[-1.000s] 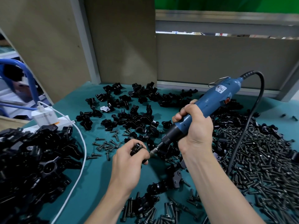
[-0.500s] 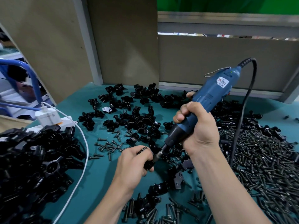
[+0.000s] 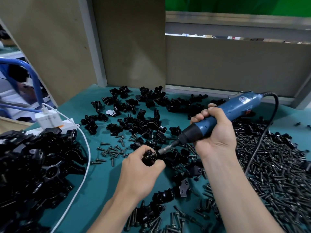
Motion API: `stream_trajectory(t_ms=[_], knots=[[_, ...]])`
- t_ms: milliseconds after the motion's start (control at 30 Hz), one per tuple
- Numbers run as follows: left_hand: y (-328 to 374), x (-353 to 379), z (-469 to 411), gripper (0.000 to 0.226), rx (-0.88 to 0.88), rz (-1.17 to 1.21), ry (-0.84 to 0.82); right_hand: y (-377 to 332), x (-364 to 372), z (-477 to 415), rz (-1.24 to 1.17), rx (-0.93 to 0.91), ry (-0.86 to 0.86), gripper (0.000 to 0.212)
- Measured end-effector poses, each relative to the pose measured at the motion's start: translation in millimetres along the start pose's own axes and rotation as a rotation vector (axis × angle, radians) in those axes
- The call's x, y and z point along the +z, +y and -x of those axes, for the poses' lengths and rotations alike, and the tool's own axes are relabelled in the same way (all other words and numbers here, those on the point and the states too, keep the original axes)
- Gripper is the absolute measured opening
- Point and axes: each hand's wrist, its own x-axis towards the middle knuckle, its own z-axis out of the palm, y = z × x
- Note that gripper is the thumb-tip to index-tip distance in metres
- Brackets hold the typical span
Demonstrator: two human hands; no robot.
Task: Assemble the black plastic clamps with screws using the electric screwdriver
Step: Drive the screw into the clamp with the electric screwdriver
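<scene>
Since half a second ago the electric screwdriver (image 3: pixel 235 109) has dropped to a flatter angle, and its bit (image 3: pixel 165 149) now meets the black plastic clamp (image 3: pixel 149 157) from the right. My left grip (image 3: pixel 139 174) is curled round that clamp, thumb and fingertips pinching it just above the table (image 3: pixel 104 182), near the middle of my view. My right grip (image 3: pixel 214 132) is wrapped fully round the driver's barrel, close to the nose. I judge the clamp to be light and stiff, and probably slick. It wants holding by its outer sides, clear of the bit, firmly enough to resist the twist. It is a small glossy black moulding, rounded where it shows between my fingers. I cannot tell whether a screw sits on the bit.
</scene>
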Motion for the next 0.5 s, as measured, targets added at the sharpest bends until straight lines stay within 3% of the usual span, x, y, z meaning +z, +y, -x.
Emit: stream_trajectory(t_ms=[500], knots=[[-1.7, 1.8, 2.3, 0.014, 0.003, -0.005, -0.062, 14.1, 1.6, 7.6, 0.100, -0.068, -0.079, 0.020]])
